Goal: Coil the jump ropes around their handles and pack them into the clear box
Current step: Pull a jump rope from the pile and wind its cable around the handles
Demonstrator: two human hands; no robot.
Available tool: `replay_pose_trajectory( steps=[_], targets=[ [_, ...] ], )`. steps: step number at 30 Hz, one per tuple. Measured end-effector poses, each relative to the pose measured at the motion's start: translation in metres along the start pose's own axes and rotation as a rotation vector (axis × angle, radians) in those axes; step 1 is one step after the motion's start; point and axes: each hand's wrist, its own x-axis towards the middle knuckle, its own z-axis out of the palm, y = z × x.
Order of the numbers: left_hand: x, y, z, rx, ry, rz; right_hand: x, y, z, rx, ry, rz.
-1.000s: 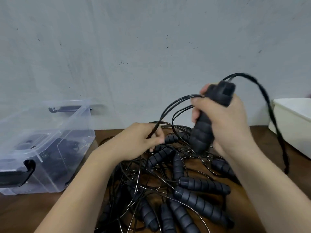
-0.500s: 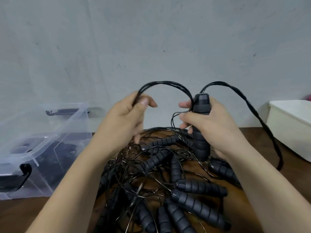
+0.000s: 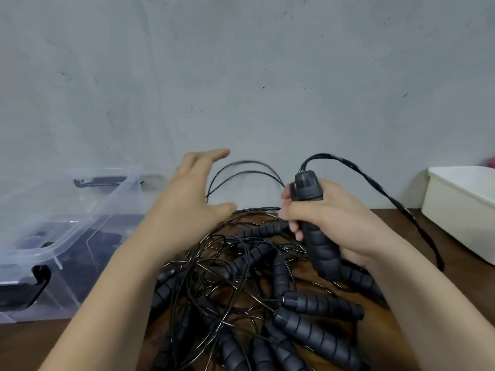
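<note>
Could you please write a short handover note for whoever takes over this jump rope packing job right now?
Left hand: open, holding nothing, beside the rope loops.
Right hand: shut on an upright handle; its rope is not yet wound on.
Clear box: open at left, dark items inside.
Pile of tangled ropes on the table.
Left: wind this rope, box it, then the pile.

A white plastic tub [image 3: 460, 207] is seen at the right edge, set on the dark brown wooden surface [image 3: 417, 226] close to the wall. A small pink object [image 3: 490, 162] is glimpsed just behind the tub's rim, too cut off to be identified. The background is filled by a pale grey wall [image 3: 241, 76], marked with scattered dark specks and scuffs.
</note>
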Motion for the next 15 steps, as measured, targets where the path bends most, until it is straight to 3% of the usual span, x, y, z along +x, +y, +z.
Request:
replay_pose_trajectory(
  steps=[2,5,9,15],
  targets=[
    [0.0,0.008,0.007,-0.148,-0.009,0.079,-0.003,-0.001,0.002,-0.047,-0.089,0.019],
    [-0.005,0.029,0.016,-0.494,-0.055,-0.025,-0.007,-0.001,0.01,-0.125,-0.221,0.039],
    [-0.011,0.041,0.03,-0.43,-0.186,-0.043,-0.014,0.0,0.02,-0.271,-0.339,0.034],
    [-0.009,0.042,0.046,-0.3,-0.108,-0.081,-0.016,0.002,0.033,-0.559,-0.322,-0.007]
  ],
)
